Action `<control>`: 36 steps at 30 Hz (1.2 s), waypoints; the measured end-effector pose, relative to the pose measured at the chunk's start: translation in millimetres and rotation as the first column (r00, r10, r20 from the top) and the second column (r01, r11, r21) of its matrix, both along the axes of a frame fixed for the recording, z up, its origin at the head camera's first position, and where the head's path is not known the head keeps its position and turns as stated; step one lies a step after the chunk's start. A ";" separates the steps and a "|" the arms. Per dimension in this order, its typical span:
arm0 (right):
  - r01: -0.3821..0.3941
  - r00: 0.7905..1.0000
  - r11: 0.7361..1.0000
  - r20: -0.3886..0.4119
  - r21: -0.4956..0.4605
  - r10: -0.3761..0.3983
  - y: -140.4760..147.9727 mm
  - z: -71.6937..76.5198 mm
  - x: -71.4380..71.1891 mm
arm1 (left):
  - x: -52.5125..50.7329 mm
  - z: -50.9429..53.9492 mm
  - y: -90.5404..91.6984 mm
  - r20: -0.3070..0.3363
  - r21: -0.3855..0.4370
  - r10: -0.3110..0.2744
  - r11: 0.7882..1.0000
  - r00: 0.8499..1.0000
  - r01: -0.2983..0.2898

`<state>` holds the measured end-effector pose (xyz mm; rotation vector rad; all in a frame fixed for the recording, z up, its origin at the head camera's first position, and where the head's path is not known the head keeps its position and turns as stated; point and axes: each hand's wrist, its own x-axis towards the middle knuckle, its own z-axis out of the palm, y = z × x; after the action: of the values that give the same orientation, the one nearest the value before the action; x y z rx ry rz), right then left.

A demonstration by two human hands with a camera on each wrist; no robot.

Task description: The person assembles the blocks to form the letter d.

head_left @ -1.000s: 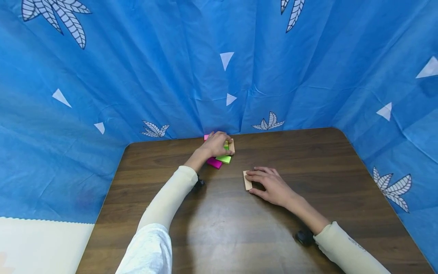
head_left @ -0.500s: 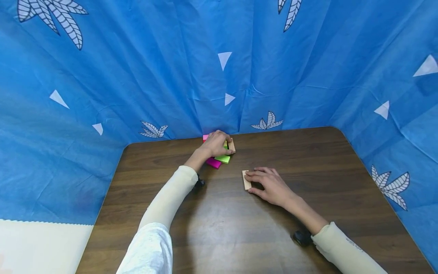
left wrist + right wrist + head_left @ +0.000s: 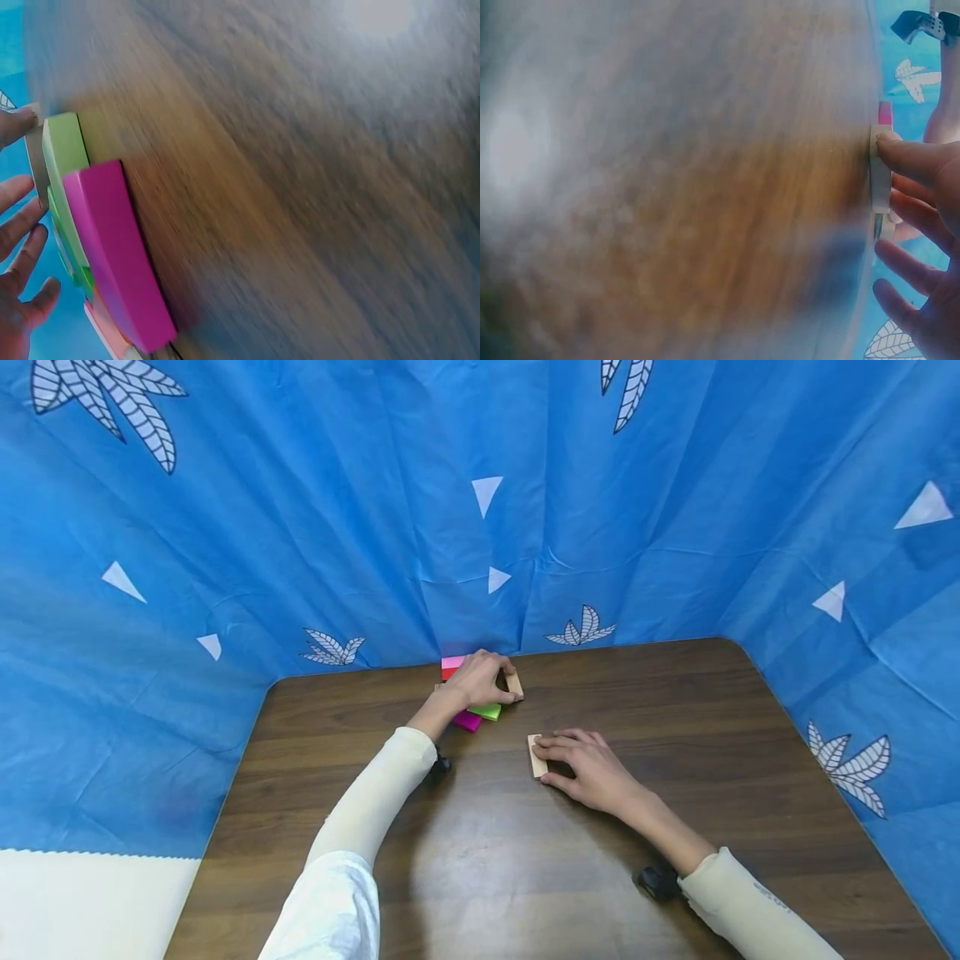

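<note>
"So, what are you noticing about the materials?"

"The desk [image 3: 480, 860] is showing dark brown wood grain with a soft shine. Behind it, a blue cloth [image 3: 315, 510] is hanging in folds, carrying printed leaves and white triangles. The blocks are having slim bar shapes, some in plain pale wood, others in smooth bright colours."

"And what is each grip doing?"

"The left hand [image 3: 480, 679] is pinching a first pale block [image 3: 515, 685] between thumb and fingers, just right of the coloured blocks [image 3: 452, 662] at the far edge. The right hand [image 3: 592, 768] is pinching a second pale block [image 3: 538, 756], which is lying nearer to the person."

"Is something differing from half a second ago?"

"Yes, slightly. The first pale block is now sitting farther right from the pile, and more red is appearing at the left. The second one is staying in its place."

"What are the wrist views adding?"

"The left one is revealing almost the whole magenta block [image 3: 120, 251], with its sharp edges, which the arm is partly covering in the head view. The right one is showing a black strap [image 3: 919, 26] with small holes on the other wrist."
</note>
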<state>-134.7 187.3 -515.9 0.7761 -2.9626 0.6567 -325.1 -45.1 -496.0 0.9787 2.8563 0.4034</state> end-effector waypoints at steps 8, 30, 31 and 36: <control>0.029 0.999 1.000 0.014 -0.007 -0.029 1.0 0.1 5.5 | 7.9 -2.4 12.1 0.008 0.016 -0.050 0.999 0.999 0.050; 0.040 0.996 0.999 0.074 0.017 -0.041 -5.9 9.0 2.8 | 27.9 -0.9 21.7 0.002 -0.047 -0.129 0.991 0.992 0.129; 0.037 0.997 0.999 0.073 0.017 -0.039 -6.0 9.0 2.8 | 28.5 -1.4 21.3 0.007 -0.047 -0.126 0.991 0.992 0.126; 0.032 0.997 0.999 0.074 0.010 -0.032 -6.2 7.9 1.9 | 30.1 -2.9 18.7 0.025 -0.013 -0.103 0.995 0.994 0.104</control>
<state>-132.8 181.1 -508.0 0.7189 -3.0400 0.6860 -295.0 -26.4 -498.9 1.1054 2.7679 0.3817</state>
